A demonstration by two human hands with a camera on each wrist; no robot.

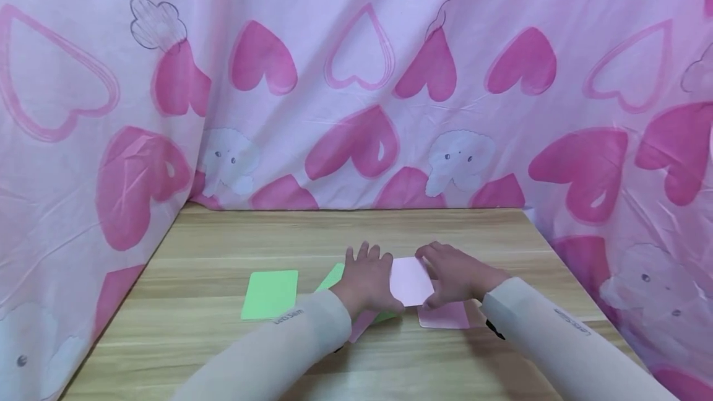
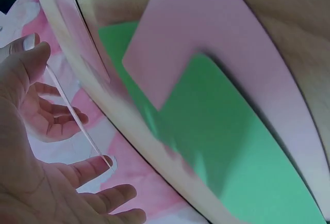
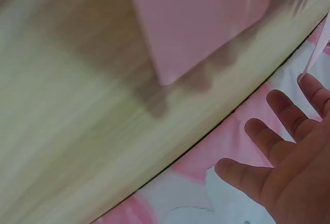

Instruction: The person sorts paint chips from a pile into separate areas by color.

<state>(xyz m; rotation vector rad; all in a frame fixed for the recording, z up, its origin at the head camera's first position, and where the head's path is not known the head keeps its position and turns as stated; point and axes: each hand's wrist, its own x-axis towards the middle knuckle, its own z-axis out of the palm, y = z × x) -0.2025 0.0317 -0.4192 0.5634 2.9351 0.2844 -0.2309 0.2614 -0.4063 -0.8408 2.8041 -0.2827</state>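
Both hands hold one pale pink card (image 1: 411, 280) between them, a little above the wooden table (image 1: 356, 228). My left hand (image 1: 367, 280) is at its left edge; in the left wrist view the card's thin edge (image 2: 77, 115) runs from my thumb to a fingertip. My right hand (image 1: 453, 274) grips the right side, fingers over the top corner. In the right wrist view only a sliver of the card (image 3: 315, 56) shows above my right hand (image 3: 289, 157).
A green card (image 1: 270, 294) lies flat to the left. Another green card (image 1: 331, 277) and a pink card (image 1: 361, 325) lie partly under my left arm. A further pink card (image 1: 445, 315) lies under my right wrist. Heart-print cloth (image 1: 356, 79) walls the table.
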